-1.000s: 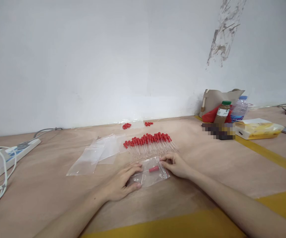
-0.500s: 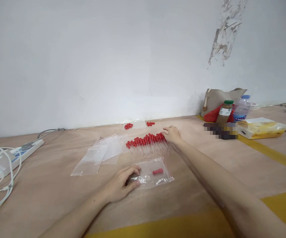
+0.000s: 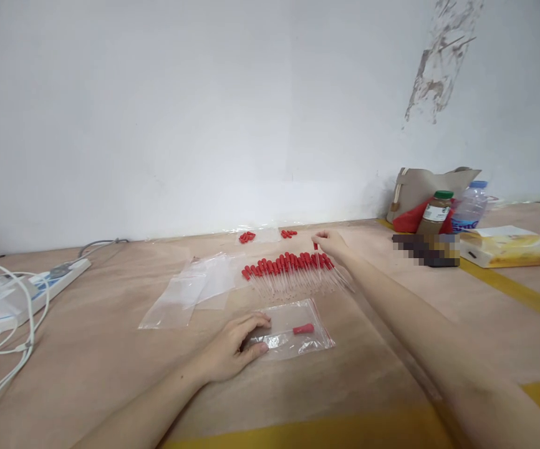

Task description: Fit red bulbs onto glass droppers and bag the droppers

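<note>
My left hand [image 3: 238,344] rests on the left end of a clear zip bag [image 3: 321,340], thumb and fingers apart. Inside that bag lies one dropper with a red rubber bulb [image 3: 303,328]. Beyond it, a row of glass droppers [image 3: 289,265] with red bulbs lies side by side, bulbs toward the wall. At the right end of the row, my right hand [image 3: 332,243] pinches a dropper [image 3: 316,247] by its red bulb, its glass tube hanging down over the others.
Several flat clear bags [image 3: 174,300] lie left of the row. Loose red bulbs [image 3: 247,237] sit on plastic near the wall. A power strip [image 3: 59,284] with white cables is at left. At right stand a bottle with a green cap [image 3: 437,212] and a tissue pack [image 3: 508,246].
My right hand has lifted a dropper by its bulb from the right end of the row. The left hand stays on the bag. The view has shifted slightly.
</note>
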A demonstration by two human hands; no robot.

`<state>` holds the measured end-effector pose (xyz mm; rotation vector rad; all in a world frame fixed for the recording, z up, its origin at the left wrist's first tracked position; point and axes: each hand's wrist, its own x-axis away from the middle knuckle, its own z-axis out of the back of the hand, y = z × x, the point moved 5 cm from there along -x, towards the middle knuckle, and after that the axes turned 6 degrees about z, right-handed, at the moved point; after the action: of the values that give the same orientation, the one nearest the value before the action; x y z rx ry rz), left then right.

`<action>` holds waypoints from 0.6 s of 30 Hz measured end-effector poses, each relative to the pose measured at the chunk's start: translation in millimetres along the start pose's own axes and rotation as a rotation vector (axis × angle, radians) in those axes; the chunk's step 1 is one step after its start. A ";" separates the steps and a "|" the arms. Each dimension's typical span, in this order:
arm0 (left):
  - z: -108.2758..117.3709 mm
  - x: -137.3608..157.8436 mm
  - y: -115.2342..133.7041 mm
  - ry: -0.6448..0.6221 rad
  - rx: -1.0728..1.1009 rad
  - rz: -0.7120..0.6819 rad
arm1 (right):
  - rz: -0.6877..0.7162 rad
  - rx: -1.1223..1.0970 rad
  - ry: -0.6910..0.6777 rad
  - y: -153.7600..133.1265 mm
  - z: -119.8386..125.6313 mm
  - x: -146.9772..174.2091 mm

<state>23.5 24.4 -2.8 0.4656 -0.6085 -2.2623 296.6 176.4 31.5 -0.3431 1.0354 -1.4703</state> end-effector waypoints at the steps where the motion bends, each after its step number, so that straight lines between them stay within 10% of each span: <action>1: 0.0 0.0 -0.6 0.001 -0.004 0.003 | 0.020 -0.040 0.007 -5.5 7.2 3.8; 7: -0.3 -0.3 -2.8 -0.005 -0.030 0.023 | 0.138 -0.486 0.146 -5.3 43.8 61.9; 18: -0.2 0.9 -1.6 0.005 -0.049 0.043 | -0.246 -0.797 0.106 42.0 14.7 122.7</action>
<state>22.1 24.7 -4.0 0.4303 -0.5545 -2.2297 308.3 65.2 -35.8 -0.9922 1.6932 -1.2356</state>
